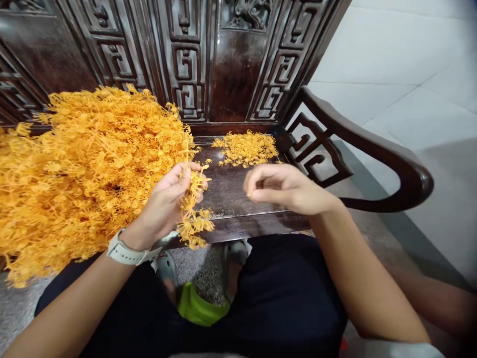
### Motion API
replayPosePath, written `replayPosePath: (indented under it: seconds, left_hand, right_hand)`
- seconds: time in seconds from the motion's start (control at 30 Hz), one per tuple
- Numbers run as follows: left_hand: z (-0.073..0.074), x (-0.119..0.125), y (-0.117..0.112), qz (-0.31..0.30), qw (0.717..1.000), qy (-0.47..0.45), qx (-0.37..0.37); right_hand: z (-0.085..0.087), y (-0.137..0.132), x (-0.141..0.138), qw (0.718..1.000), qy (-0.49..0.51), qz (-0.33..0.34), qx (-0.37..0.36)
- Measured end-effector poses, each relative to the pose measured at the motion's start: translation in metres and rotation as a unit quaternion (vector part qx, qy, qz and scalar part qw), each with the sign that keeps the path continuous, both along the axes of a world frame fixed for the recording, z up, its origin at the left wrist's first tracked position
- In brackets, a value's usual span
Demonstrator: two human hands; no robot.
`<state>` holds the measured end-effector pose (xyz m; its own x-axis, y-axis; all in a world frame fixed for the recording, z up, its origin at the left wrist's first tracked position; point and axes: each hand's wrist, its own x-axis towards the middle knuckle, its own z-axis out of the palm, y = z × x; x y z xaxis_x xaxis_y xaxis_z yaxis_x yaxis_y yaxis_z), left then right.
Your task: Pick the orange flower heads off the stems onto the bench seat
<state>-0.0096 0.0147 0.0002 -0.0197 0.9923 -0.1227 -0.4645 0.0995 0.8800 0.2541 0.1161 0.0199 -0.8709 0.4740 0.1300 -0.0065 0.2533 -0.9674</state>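
Note:
My left hand [169, 199], with a pale watch strap at the wrist, pinches a strand of orange-yellow plastic flower pieces [194, 221]. The strand hangs down past the fingers in front of the bench edge. My right hand [279, 186] is held apart from it, above the bench seat, with thumb and fingertips pressed together and slightly blurred. Whether anything small sits in that pinch is hidden. A big heap of the same orange-yellow pieces [93, 174] fills the left side, right beside my left hand. Beyond my right hand lies a small spread of loose pieces [248, 148].
The dark wooden bench seat [231, 191] has a carved backrest [238, 69] behind and a curved armrest [387, 154] at right. A bright green plastic object [203, 306] is low between the legs. A white wall [391, 59] stands at right.

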Motion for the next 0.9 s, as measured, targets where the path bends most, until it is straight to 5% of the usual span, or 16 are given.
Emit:
replayPosePath:
  seconds: [0.1, 0.2, 0.4, 0.6, 0.77, 0.9]
  left_hand:
    - [-0.006, 0.007, -0.001, 0.022, 0.997, 0.069, 0.015]
    - [-0.013, 0.009, -0.001, 0.039, 0.991, 0.125, 0.037]
    - [-0.021, 0.013, 0.001, 0.0, 0.992, 0.123, 0.011]
    - [-0.031, 0.023, 0.001, 0.018, 0.985, 0.165, 0.042]
    - [-0.032, 0.021, 0.001, 0.063, 0.979, 0.182, 0.067]
    - [-0.028, 0.013, 0.002, 0.059, 0.994, 0.093, 0.012]
  right_hand:
    - [-0.02, 0.01, -0.003, 0.983, -0.173, 0.026, 0.062]
    - [-0.034, 0.009, -0.01, 0.968, -0.208, -0.071, 0.12]
    - [-0.032, -0.004, -0.019, 0.969, -0.148, -0.116, 0.159]
    - [-0.028, -0.022, -0.037, 0.988, -0.008, -0.122, 0.096]
    - [-0.032, -0.026, -0.045, 0.976, 0.027, -0.108, 0.186]
    - [-0.027, -0.023, -0.039, 0.972, 0.008, -0.084, 0.221]
